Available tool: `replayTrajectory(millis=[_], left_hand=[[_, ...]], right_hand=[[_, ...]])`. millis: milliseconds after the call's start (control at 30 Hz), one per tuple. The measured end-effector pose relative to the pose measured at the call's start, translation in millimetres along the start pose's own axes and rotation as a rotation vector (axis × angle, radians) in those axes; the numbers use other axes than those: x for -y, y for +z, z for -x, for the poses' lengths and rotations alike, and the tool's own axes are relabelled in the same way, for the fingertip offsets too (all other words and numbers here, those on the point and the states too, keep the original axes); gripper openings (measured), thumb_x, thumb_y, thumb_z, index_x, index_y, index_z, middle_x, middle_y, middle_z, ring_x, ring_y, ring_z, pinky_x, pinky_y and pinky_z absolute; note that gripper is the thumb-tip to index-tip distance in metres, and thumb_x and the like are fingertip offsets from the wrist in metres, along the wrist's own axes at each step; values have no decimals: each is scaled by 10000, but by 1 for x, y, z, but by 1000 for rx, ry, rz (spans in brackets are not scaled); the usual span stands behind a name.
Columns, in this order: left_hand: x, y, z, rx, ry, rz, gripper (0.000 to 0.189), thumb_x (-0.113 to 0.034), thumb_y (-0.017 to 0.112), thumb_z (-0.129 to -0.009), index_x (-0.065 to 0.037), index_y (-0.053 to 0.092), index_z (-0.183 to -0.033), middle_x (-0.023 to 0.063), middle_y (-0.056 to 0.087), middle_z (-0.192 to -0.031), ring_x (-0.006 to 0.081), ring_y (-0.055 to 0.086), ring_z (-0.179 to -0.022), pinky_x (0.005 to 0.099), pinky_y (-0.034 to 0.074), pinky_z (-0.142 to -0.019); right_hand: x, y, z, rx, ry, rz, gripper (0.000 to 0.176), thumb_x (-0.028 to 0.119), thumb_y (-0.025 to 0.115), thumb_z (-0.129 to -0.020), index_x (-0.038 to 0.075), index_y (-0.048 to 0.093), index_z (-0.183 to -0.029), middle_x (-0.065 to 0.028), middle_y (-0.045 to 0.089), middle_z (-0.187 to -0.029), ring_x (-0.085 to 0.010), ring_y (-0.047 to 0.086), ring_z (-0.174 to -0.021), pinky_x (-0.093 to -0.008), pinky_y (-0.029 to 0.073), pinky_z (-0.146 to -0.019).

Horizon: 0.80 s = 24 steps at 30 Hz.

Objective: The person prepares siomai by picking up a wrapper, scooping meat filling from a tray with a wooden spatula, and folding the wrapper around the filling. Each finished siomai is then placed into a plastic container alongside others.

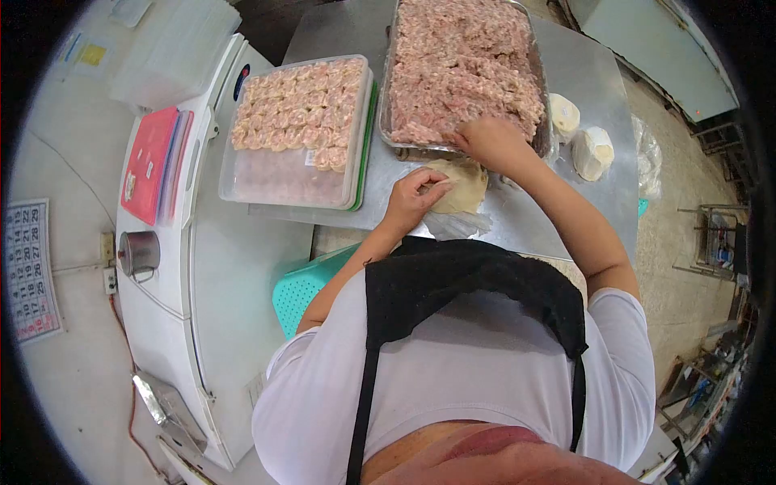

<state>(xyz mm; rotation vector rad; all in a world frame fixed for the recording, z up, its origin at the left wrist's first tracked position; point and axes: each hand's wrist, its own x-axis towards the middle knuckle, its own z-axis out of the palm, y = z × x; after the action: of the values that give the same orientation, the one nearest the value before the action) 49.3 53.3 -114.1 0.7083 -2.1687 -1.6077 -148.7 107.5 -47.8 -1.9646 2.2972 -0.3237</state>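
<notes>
My left hand (414,198) is curled closed at the left edge of a pale round dumpling wrapper (465,187), its thumb and fingertips pinching there. Under the wrapper a crumpled sheet of clear plastic (457,225) lies on the steel table. My right hand (495,145) is at the near rim of a large metal tray (420,146) heaped with ground meat filling (461,69). Its fingers point down and are bent together against the meat; what they hold, if anything, is hidden.
Left of the tray, a clear plastic box (275,182) bears rows of filled dumplings (299,105). Two white wrapped bundles (594,153) sit on the steel table (598,73) to the right. A white freezer (242,283) and a turquoise basket (303,295) stand at left.
</notes>
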Motion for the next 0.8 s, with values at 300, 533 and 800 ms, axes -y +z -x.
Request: replayTrajectory(millis=[300, 533, 800], left_hand=[[6, -25, 9, -77, 171, -70, 219, -132, 601, -899, 56, 655, -995, 82, 649, -1021, 163, 600, -922, 268, 464, -807], [4, -18, -16, -201, -190, 990, 174, -82, 662, -865, -23, 583, -1009, 56, 641, -901, 142, 622, -816, 254, 509, -682], [-38, 18, -33, -113, -169, 947, 150, -96, 619, -900, -7, 614, -1021, 75, 654, -971, 133, 630, -849, 251, 524, -718]], right_hand=[[12, 30, -19, -43, -270, 186, 261, 234, 561, -824, 9, 678, -765, -205, 654, -740, -314, 671, -728, -412, 527, -640], [-25, 42, 15, -126, 185, -758, 459, 419, 559, -887, -25, 671, -846, -129, 627, -667, -224, 594, -603, -351, 454, -570], [-12, 18, 44, -106, 287, -1117, 379, 359, 687, -799, -19, 681, -826, 3, 541, -607, -76, 466, -567, -274, 373, -504]])
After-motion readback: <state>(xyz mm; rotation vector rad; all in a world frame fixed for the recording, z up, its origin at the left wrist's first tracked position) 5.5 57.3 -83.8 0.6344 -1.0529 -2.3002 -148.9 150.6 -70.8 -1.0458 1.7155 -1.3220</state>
